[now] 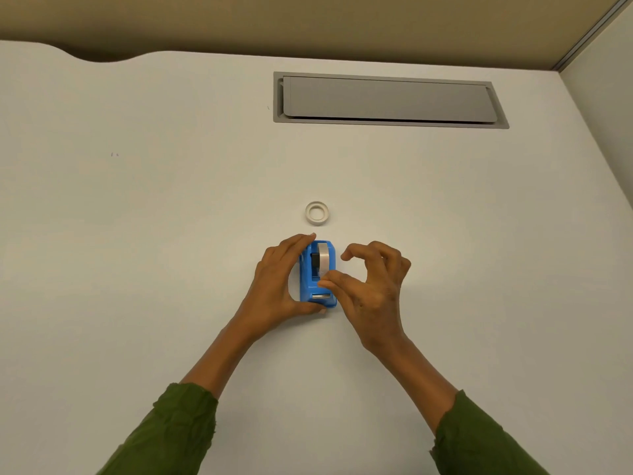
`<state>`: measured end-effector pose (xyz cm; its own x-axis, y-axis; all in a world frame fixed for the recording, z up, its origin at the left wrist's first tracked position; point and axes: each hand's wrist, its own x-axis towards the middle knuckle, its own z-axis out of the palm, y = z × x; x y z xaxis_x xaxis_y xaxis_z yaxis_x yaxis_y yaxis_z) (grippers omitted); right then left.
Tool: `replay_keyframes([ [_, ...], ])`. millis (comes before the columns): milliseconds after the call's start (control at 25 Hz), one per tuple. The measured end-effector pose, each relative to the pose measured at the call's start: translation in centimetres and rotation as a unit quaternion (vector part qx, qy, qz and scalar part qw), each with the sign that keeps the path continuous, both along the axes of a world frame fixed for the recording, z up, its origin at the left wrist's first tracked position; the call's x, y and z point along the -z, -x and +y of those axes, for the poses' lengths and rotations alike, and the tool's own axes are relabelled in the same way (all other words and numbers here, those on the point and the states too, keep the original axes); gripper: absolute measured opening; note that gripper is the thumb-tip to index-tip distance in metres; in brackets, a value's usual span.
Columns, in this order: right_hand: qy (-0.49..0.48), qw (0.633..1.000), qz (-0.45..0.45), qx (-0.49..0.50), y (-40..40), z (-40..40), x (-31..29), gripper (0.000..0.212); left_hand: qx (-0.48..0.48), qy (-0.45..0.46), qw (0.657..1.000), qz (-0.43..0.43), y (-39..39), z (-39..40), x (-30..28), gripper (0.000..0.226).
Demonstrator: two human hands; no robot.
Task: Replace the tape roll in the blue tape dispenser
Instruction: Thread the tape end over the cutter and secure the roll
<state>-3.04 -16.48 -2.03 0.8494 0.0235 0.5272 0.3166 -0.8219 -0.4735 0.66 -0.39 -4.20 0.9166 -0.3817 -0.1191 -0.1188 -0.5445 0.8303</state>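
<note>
A blue tape dispenser is seen standing on a white desk, near the middle of the view, with its cutter end turned toward the person. A tape roll is seated upright in the dispenser's well, and a strip of tape is drawn from it down toward the cutter.

The dispenser is held by the left hand, which is curled round its left side: the fingers are wrapped over the far end and the thumb is pressed against the near end by the cutter. The right hand is placed just beside the dispenser's right side. Its thumb is laid over the top of the dispenser near the loose strip of tape, while the other fingers are arched above and bent, apart from the dispenser. Whether the strip is actually pinched by the thumb cannot be told.

A second, white tape ring is laid flat on the desk just beyond the dispenser, apart from both hands.

Farther back, a grey rectangular cable hatch is set into the desk. Green sleeves are worn on both forearms. A beige partition is seen behind the desk.
</note>
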Motion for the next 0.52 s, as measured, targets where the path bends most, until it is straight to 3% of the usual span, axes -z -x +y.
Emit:
replay_keyframes([
  [520,0.095,0.992,-0.080,-0.002,1.1,0.2,0.7,0.013,-0.027,0.006,0.999,0.015,0.2,-0.6,-0.5,0.095],
])
